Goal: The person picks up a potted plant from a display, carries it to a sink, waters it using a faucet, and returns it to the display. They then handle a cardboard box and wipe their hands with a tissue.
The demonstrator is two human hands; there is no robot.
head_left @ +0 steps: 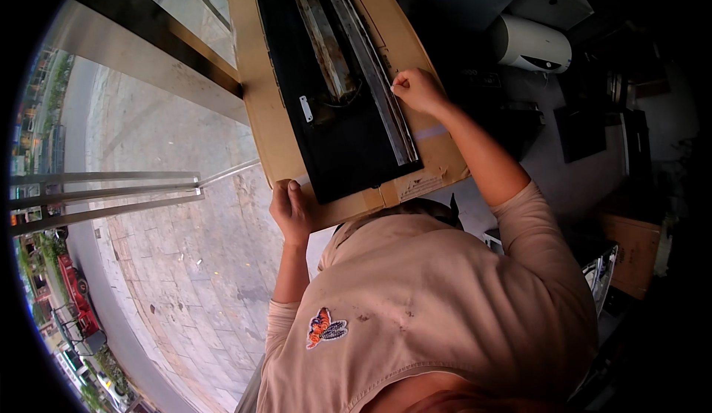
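Cardboard sheet (271,127) carries a long black panel (337,142) with metal rails (374,79); left hand (291,209) fingers curl over its near edge, while right hand (417,89) fingers are closed, pinching the rail just beside them.

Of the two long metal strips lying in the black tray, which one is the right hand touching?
The right hand rests on the right-hand strip, the thinner curved one at the tray's edge; the wider left strip lies untouched.

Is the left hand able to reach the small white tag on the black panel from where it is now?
Probably yes. The left hand grips the cardboard's near edge, and the white tag lies uncovered on the black panel, nothing between.
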